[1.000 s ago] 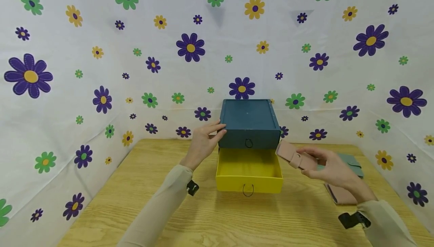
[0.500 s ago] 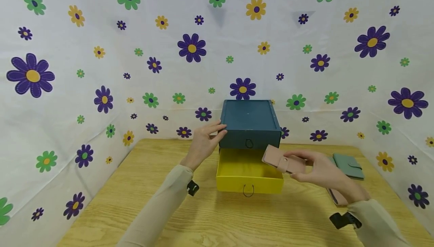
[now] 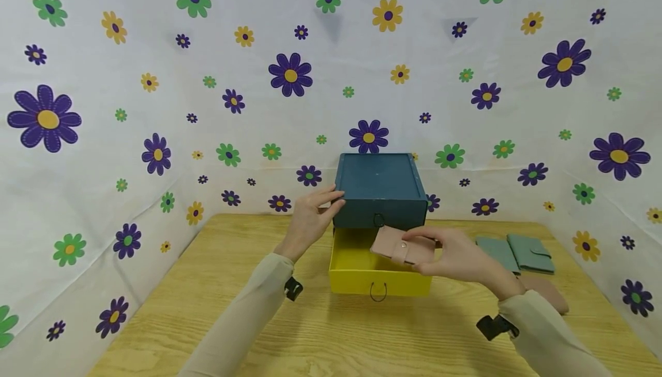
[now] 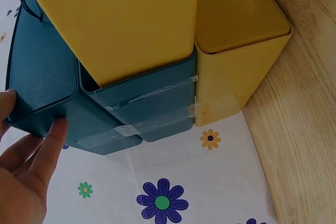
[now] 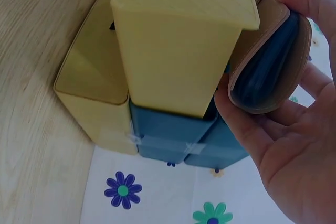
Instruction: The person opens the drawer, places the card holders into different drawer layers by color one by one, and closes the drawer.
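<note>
A small drawer unit stands on the table, its top blue box (image 3: 380,177) closed and a yellow drawer (image 3: 380,281) below pulled out. My left hand (image 3: 309,216) touches the blue box's front left corner, fingers extended against it. In my right hand (image 3: 457,255) I pinch a pink wallet (image 3: 391,245) with a snap strap, thumb on one side and fingers on the other. It is held tilted over the right part of the open drawer. The right wrist view shows the wallet (image 5: 296,51) end-on, with dark shiny inner sleeves between its covers.
Two green wallets (image 3: 531,252) lie on the wooden table (image 3: 248,325) at the right. Nearer, another pink wallet (image 3: 545,292) is partly hidden by my right forearm. A closed yellow box (image 4: 241,11) forms the unit's bottom tier. A flowered cloth (image 3: 233,124) hangs behind.
My right hand has carried the pink wallet leftward, from beside the unit to over the open yellow drawer. The left hand stays at the blue box's corner.
</note>
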`<move>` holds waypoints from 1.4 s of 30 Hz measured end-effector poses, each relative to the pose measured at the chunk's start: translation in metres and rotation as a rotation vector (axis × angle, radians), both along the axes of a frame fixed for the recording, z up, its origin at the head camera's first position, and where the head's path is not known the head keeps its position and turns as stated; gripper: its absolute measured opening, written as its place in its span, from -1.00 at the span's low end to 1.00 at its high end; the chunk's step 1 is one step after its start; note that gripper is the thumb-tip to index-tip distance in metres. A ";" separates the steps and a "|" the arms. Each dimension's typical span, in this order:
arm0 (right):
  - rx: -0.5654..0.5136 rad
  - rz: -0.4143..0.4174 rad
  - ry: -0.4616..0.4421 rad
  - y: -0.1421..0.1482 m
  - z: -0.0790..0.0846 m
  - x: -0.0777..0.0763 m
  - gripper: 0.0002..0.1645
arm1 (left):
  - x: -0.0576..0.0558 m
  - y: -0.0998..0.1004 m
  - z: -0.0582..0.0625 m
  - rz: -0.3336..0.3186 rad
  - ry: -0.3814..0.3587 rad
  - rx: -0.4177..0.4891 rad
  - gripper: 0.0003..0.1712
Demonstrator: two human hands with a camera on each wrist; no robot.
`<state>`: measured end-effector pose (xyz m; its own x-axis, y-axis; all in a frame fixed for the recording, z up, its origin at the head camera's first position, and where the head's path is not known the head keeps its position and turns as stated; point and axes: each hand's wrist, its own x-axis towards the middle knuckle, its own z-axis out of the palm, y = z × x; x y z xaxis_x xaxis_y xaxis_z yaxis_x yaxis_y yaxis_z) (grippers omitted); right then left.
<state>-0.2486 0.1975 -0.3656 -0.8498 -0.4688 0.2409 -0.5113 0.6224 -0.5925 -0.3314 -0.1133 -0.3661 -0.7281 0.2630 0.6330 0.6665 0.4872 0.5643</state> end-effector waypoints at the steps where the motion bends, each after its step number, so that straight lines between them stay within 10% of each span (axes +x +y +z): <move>1: 0.008 0.001 0.005 -0.003 0.000 -0.001 -0.41 | 0.000 0.000 0.000 0.000 0.002 0.000 -0.65; 23: 0.175 0.047 0.096 -0.052 -0.002 -0.014 -0.44 | 0.003 0.001 -0.001 -0.001 0.016 0.007 -0.66; 42: 0.089 -0.288 0.097 -0.099 -0.017 0.003 -0.39 | 0.001 0.000 -0.001 0.000 0.044 -0.007 -0.67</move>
